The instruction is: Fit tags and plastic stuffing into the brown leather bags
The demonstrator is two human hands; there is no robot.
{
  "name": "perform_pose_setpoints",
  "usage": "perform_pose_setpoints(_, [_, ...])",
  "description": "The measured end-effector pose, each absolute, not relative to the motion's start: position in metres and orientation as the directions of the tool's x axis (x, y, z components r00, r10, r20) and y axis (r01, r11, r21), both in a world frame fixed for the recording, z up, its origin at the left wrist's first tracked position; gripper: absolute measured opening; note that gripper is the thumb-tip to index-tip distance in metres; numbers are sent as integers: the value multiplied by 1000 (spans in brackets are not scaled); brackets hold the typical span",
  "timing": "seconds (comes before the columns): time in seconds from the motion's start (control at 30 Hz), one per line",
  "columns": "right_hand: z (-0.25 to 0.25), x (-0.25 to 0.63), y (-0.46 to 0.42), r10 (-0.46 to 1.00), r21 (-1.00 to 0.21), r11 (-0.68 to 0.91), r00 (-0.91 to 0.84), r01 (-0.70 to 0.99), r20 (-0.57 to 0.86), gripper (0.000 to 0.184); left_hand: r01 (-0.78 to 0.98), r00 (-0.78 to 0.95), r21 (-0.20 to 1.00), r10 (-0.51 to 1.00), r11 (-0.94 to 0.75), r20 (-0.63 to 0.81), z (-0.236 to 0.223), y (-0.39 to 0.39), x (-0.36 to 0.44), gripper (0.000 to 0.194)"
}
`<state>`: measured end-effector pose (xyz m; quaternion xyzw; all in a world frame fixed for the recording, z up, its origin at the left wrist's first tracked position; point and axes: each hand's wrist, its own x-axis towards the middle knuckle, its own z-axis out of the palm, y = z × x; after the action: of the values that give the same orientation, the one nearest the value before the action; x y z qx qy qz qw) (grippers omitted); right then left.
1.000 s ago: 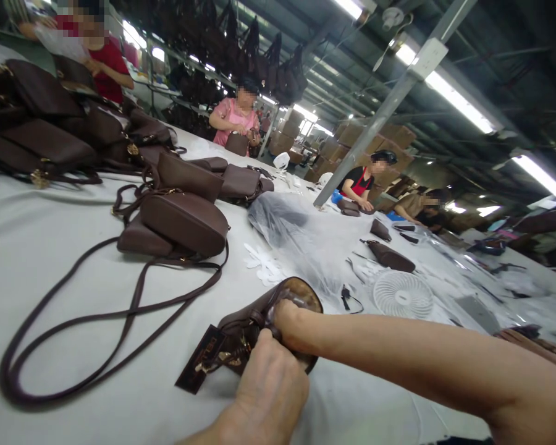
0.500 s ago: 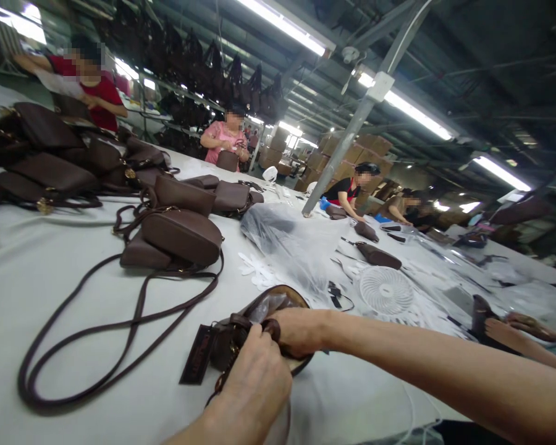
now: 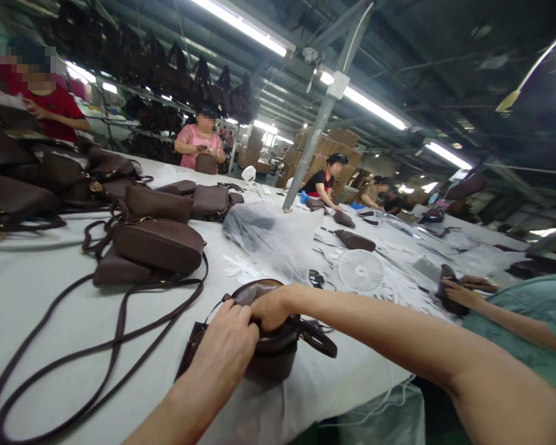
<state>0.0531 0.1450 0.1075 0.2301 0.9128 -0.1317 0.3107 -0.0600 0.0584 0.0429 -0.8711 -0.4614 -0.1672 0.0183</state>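
A small dark brown leather bag lies near the front edge of the white table. My left hand presses on its left side with fingers curled over the top. My right hand comes in from the right and grips the bag's upper edge with closed fingers. A short brown strap loop sticks out to the right of the bag. A dark tag lies under my left hand.
More brown bags with long straps lie to the left, and a bigger heap behind. A clear plastic sheet and a white fan sit ahead. Several people work around the table; a neighbour's hands hold a bag at right.
The bag has been turned and set more upright, its strap loop now pointing right. My left hand slid onto the bag's left side. The view has swung to the right.
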Motion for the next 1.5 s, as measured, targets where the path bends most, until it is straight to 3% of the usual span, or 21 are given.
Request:
perform_pose_setpoints(0.07, [133,67,138,342,-105,874,-753,475,-562,16,823,528,67,804,-564,273,47,61,-62,8])
perform_pose_setpoints(0.13, [155,87,127,489,-32,837,-772,547,-406,19,806,569,46,794,-590,213,54,61,-62,5])
perform_pose_setpoints(0.2, [168,112,114,675,74,721,-674,689,-299,22,795,590,67,794,-603,144,68,62,-62,9])
perform_pose_setpoints(0.27, [171,134,102,752,141,635,-567,759,-336,27,770,609,151,785,-620,117,82,65,-61,15])
perform_pose_setpoints(0.33, [167,147,93,747,154,634,-548,758,-377,18,721,621,266,767,-640,163,93,70,-61,17])
perform_pose_setpoints(0.4, [162,149,90,740,96,656,-614,748,-274,16,666,609,360,755,-653,244,95,78,-60,21])
perform_pose_setpoints(0.53, [160,124,99,715,-179,695,-695,696,72,18,552,513,519,756,-653,407,81,90,-55,25])
perform_pose_setpoints(0.63, [158,104,110,682,-304,715,-724,630,105,11,484,350,619,785,-618,511,68,95,-53,25])
perform_pose_setpoints(0.7, [153,104,115,686,-360,706,-716,610,131,13,549,259,601,802,-581,539,63,97,-55,28])
perform_pose_setpoints(0.77, [143,116,114,705,-411,690,-682,595,196,24,671,206,537,824,-512,528,60,99,-59,28])
perform_pose_setpoints(0.9, [105,155,98,769,-539,619,-581,572,266,98,769,126,512,876,-383,465,61,102,-60,29])
perform_pose_setpoints(0.97, [81,165,87,827,-633,534,-501,560,254,117,767,134,529,896,-364,423,65,102,-55,30])
perform_pose_setpoints(1.07, [49,161,75,882,-715,465,-339,522,326,95,746,154,572,923,-342,352,71,104,-51,31])
perform_pose_setpoints(1.17, [34,151,72,875,-727,484,-245,487,418,70,601,232,703,925,-380,302,74,109,-58,29])
perform_pose_setpoints(1.3, [36,150,73,886,-742,462,-226,485,404,55,468,323,804,918,-368,232,76,119,-80,29])
perform_pose_setpoints(1.4, [40,152,72,891,-737,455,-254,500,377,51,567,276,730,923,-382,268,81,120,-86,27])
perform_pose_setpoints(1.5, [42,154,67,890,-743,456,-278,490,362,48,824,162,440,893,-357,420,85,112,-78,27])
